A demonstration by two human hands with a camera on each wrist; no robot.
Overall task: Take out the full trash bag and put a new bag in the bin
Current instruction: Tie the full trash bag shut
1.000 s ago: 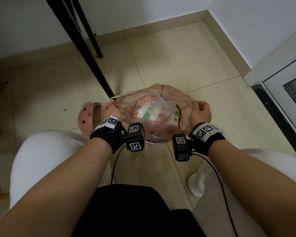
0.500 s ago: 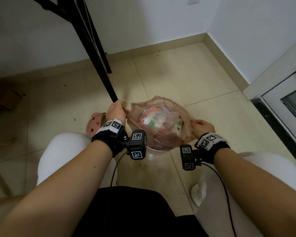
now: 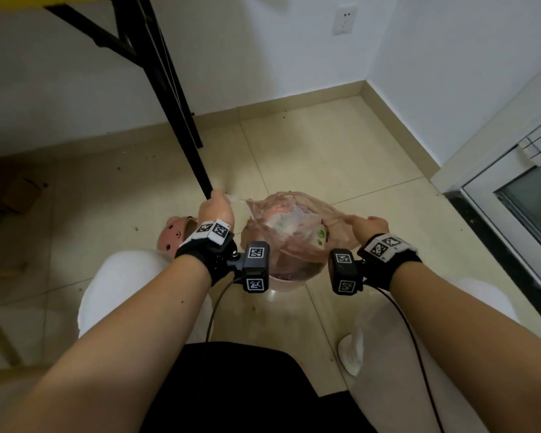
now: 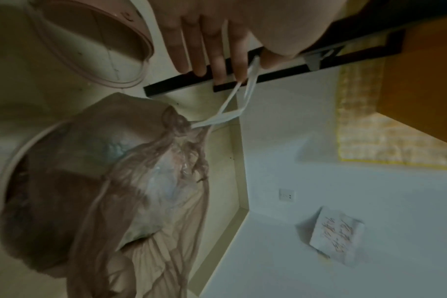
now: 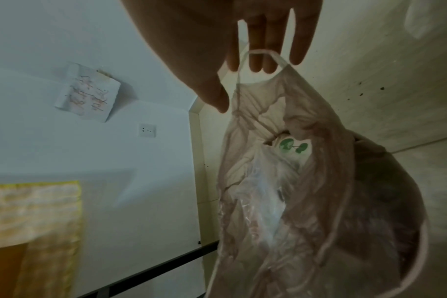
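Pink bag (image 3: 289, 228) hiding bin (image 3: 283, 281); left hand (image 3: 216, 207) pinching drawstring (image 4: 239, 100), right hand (image 3: 369, 225) fingers through handle (image 5: 264, 54).

Trash bag (image 3: 289, 235) sitting in the bin (image 3: 283, 281), lid (image 3: 172, 234) on floor just left, table leg (image 3: 181, 132) behind

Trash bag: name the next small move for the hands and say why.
Probably lift both hands straight up together. The left hand pinches the white drawstring, which has the trash bag gathered on that side. The right hand has fingers hooked through the other loop. The bag's lower part sits in the bin, so it is not yet out.
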